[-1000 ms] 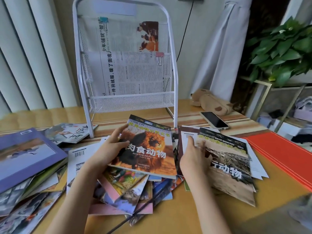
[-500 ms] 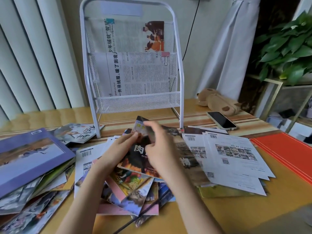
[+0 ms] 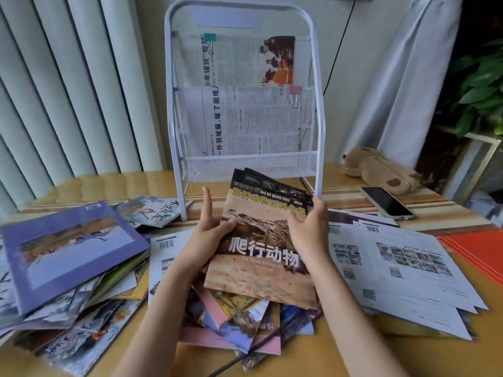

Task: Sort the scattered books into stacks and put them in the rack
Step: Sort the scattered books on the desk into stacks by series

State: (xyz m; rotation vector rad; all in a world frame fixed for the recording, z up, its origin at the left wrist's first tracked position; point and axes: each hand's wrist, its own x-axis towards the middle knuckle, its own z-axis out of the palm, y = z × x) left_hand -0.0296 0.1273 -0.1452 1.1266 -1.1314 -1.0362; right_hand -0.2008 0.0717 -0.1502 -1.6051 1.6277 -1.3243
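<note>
reptile book now on top of the lion one

so the reptile book [image 3: 268, 248] has come over from the right pile and sits on the lion book, both lifted above the scattered books [image 3: 239, 322]. left hand [image 3: 209, 238] pinches the left edge, index finger sticking up; right hand [image 3: 310, 229] curls round the right edge. looks like a matching stack starting, rack [image 3: 245, 170] just behind.

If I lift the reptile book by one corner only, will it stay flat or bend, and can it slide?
The reptile book looks like a thin softcover, so it would probably droop from one corner. Both the left hand and the right hand grip its sides, which suggests it needs support. Its cover looks glossy, and other books lie fanned under its top edge, so it may slide off them.
</note>
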